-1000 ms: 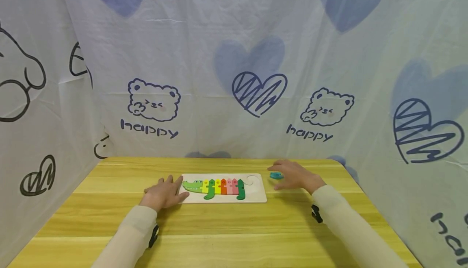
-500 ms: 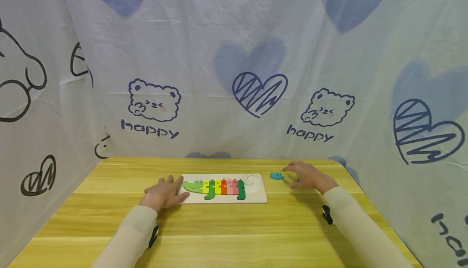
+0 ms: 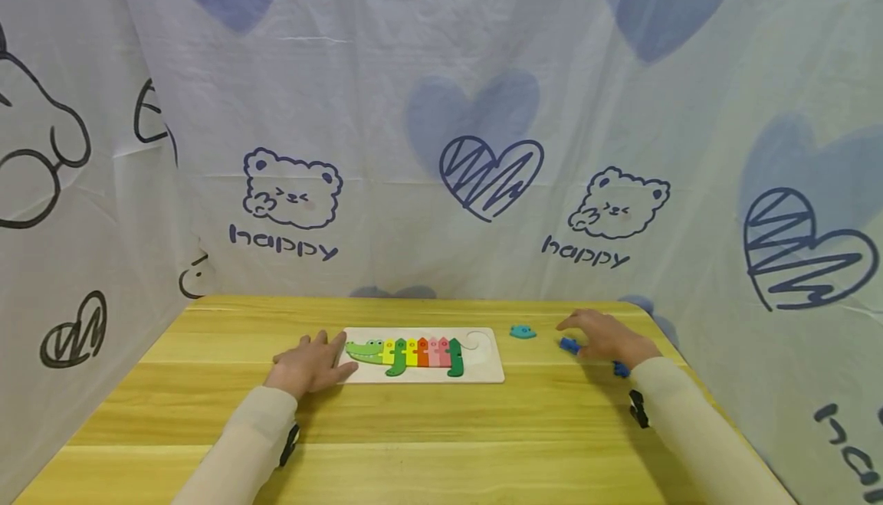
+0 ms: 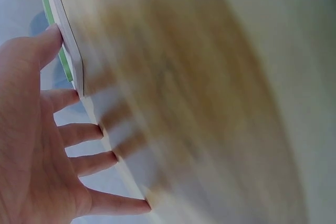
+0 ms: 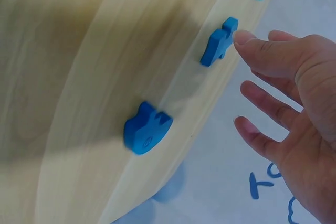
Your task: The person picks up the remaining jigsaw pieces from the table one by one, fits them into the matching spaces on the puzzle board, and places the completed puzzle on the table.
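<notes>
- The wooden table carries a white board, which lies nearer the far edge than the near edge, about midway between the left and right edges.
- On the board sit crocodile pieces in a row: a light green head at the left, then yellow, green, yellow, orange-red, 2 pinks and dark green.
- A bare curved outline shows near the board's far right corner.
- The left hand is spread wide at the board's left end; its thumb rests over the board's edge, its other fingers reach toward the table's far edge, and it grips no piece.
- The right hand is toward the table's far right corner, thumb and fingers parted around a dark blue piece; whether the thumb touches it, I cannot tell.
- A light blue piece lies near the far edge, between the board and the right hand.
- A rounded blue piece lies by the right wrist, toward the table's right edge.
- Both sleeves are off-white.
- Beyond the far edge hangs a pale cloth printed with hearts, bear faces and "happy".
</notes>
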### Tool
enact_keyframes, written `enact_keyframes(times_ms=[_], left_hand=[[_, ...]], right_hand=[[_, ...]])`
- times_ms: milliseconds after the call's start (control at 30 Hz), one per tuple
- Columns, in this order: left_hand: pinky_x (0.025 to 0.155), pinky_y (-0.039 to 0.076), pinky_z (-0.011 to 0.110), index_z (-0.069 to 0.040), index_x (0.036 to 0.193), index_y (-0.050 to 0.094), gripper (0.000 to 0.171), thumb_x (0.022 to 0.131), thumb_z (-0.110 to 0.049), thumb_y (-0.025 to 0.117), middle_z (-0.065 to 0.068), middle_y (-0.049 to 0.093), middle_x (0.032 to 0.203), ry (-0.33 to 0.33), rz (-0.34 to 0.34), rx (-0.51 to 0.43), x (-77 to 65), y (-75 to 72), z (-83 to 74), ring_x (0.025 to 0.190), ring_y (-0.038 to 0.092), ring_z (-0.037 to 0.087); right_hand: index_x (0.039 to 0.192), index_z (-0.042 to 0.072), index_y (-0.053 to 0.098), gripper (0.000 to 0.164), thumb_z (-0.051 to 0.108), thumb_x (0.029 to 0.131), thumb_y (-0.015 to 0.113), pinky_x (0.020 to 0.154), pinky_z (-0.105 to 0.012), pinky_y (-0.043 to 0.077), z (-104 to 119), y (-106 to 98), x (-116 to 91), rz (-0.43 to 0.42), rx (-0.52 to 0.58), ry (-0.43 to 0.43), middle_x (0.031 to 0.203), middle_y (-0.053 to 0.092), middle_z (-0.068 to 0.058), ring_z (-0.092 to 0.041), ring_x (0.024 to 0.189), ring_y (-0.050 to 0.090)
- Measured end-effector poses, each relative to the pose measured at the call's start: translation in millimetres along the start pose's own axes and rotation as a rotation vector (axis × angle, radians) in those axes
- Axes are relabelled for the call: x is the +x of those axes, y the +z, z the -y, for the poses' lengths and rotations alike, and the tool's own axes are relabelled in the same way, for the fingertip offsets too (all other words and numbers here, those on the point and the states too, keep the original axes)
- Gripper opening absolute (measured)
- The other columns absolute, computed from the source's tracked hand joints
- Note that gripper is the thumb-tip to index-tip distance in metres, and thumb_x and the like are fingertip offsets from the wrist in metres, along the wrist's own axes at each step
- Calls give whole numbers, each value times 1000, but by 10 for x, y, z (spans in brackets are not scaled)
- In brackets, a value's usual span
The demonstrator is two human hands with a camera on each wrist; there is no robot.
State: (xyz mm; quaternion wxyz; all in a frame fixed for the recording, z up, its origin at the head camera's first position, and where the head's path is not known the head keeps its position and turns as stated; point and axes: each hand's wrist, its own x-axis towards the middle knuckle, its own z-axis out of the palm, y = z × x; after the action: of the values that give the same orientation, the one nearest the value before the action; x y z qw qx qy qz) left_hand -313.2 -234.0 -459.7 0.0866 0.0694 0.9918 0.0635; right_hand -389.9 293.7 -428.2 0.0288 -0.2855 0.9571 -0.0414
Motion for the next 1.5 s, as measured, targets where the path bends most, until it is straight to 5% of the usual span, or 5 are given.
enact_keyframes(times_ms=[533,967,1233,1500], left_hand=[[89,38,91,-13,161,36,80,101,-63,51,32,37,160,-4,-3,-10,-4,-13,-10,144,36,61],[92,36,91,-13,161,35,80,101,-63,50,32,34,162,-10,11,-17,-19,-26,-9,145,33,61],[93,37,90,-14,162,34,79,101,-62,51,30,35,162,-19,11,-20,-17,-42,-26,147,33,59],[91,37,90,-13,161,36,78,101,-62,51,31,36,161,-15,-3,-23,-11,-10,-17,145,34,61]], right_hand=[[126,-1,69,45,-1,83,80,100,-55,56,-216,28,-218,-3,-18,-51,125,69,-19,-43,118,64],[122,-3,72,34,16,93,76,87,-50,61,-201,202,-26,4,59,48,112,76,-18,-33,99,72],[112,4,78,25,1,88,75,82,-43,62,-161,266,83,-29,72,14,102,78,-9,-24,89,72],[103,8,82,38,-18,82,63,89,-45,63,-150,297,115,-85,53,-82,102,80,-4,-28,98,76]])
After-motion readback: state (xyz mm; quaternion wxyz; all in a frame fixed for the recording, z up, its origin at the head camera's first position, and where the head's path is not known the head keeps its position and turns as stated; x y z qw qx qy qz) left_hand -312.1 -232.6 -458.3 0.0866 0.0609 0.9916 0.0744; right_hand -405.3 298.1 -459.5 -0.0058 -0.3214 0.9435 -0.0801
